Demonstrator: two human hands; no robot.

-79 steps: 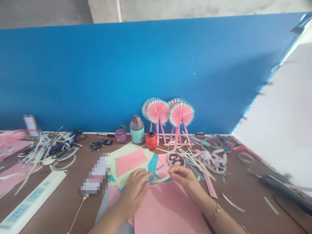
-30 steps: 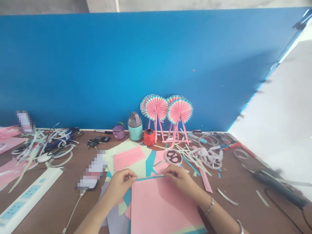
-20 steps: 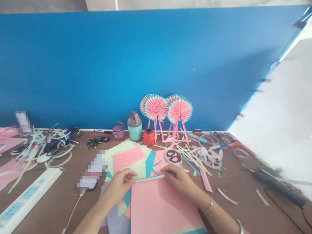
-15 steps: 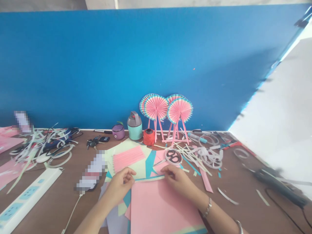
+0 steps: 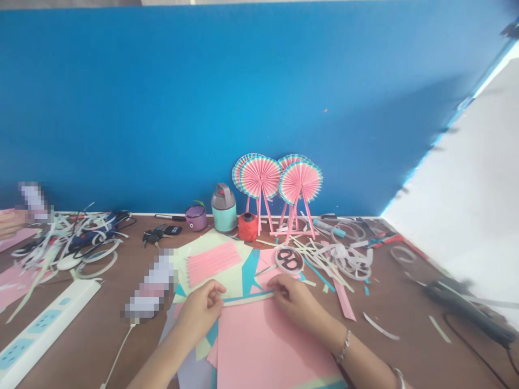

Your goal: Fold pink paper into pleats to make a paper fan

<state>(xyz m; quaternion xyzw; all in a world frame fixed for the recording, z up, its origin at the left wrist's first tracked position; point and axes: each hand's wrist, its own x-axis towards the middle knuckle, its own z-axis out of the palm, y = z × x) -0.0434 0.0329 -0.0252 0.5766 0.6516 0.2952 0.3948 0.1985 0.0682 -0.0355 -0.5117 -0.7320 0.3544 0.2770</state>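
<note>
A large layered stack of pink paper (image 5: 271, 346) lies in front of me, with blue and pale green edges showing along its far side. My left hand (image 5: 203, 308) is closed at the far left corner, fingers curled over the edge. At the far right corner, my right hand (image 5: 298, 302) pinches the same edge, its thumb partly hidden. Just beyond the right hand rest scissors with dark handles (image 5: 289, 260). A pleated pink paper piece (image 5: 213, 263) lies on pale green paper (image 5: 233, 246) past the left hand.
Pink fan wheels on stands (image 5: 260, 177) stand by the blue partition (image 5: 162, 108), near a teal flask (image 5: 224, 213). Paper strips and tape (image 5: 344, 259) lie right, with a glue gun (image 5: 472, 310). A power strip (image 5: 44, 332) is left. Another person's hand (image 5: 11, 222) shows far left.
Both my hands stay at the paper's far edge, almost unmoved. The view shifts slightly. Another person's hand has come into view at the far left.
</note>
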